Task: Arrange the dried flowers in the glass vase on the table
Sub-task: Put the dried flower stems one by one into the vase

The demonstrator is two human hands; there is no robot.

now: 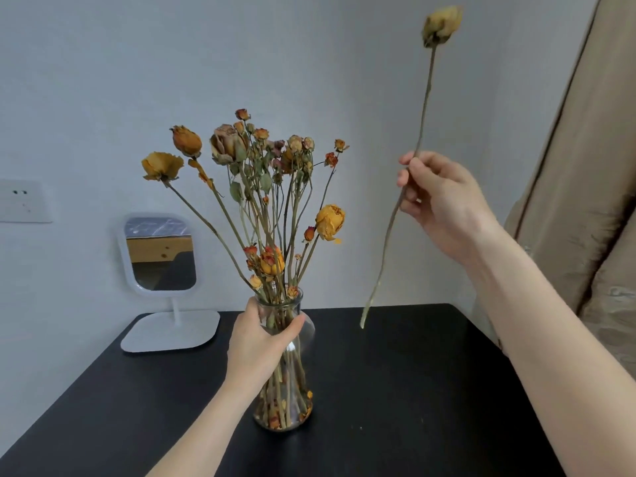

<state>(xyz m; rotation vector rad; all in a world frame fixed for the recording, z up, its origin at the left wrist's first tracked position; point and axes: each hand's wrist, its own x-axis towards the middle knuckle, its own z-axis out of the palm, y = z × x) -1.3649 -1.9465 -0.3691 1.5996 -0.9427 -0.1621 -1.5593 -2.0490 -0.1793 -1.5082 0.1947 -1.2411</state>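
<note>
Two hands are working over a smooth black worktop (395, 390). A clear glass vase (296, 401) is standing about midway between the worktop's left and right edges. It is round at the bottom, thin at the neck and wider again at the rim. Lots of dried flowers (268, 187) are sticking up out of it on thin, stiff brown stems. Their heads are yellow, orange and dusty pink, and they are looking crinkly like paper. Little fallen petals are lying inside the bottom of the glass.

The left hand (256, 342) is gripping the vase's neck, with the thumb curling round the front and the other fingers going round the far side.

The right hand (444, 204) is holding one long rose (442, 25) up in the air, well to the right of the vase. Its fingers (418, 166) are curling in and pinching the thin stem partway down. The pale yellow head is pointing up, and the bottom tip is hanging above the worktop's back edge.

A white mirror (161, 256) with rounded corners is standing on a flat base at the back left corner.
</note>
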